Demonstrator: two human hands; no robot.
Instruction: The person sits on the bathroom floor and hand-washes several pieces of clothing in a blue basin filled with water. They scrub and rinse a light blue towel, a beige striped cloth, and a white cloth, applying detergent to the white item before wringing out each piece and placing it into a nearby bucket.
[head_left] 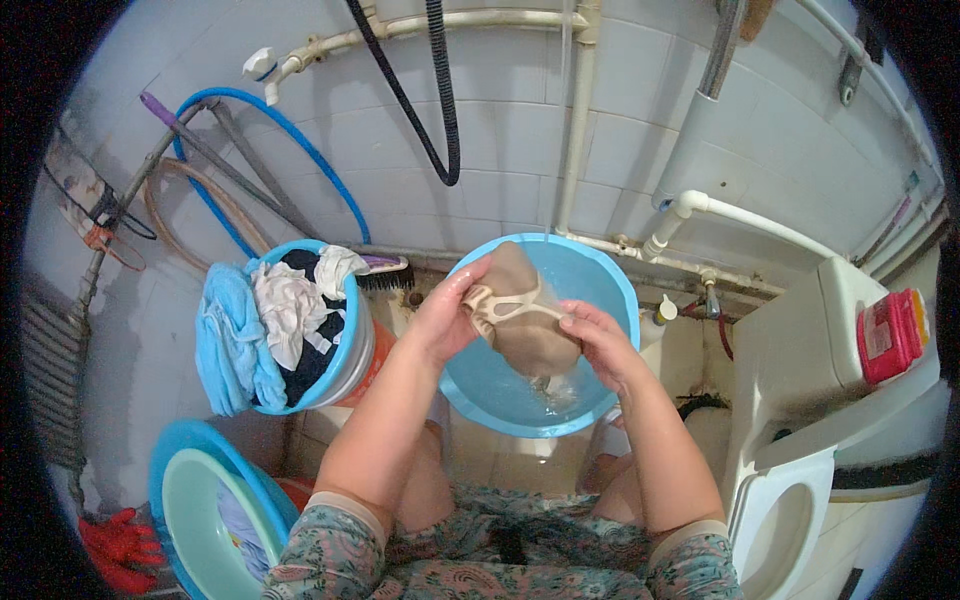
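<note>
A beige bra [530,345] with smooth cups is stretched between my hands over a light blue basin [610,290]. My left hand [447,312] is closed on its gathered band at the left. The fingers of my right hand [600,340] pinch its right edge. Beneath the bra, shallow water [560,395] with a bright ripple lies in the basin. Some of the bra's far side is hidden by its own folds.
At the left, a blue-rimmed bucket [350,330] overflows with clothes [290,300]. Nearer stand nested basins [185,510] with a pale cloth and red gloves [120,550]. A toilet [780,530] is at right; a black hose [450,130] hangs above, a brush [385,273] lies behind.
</note>
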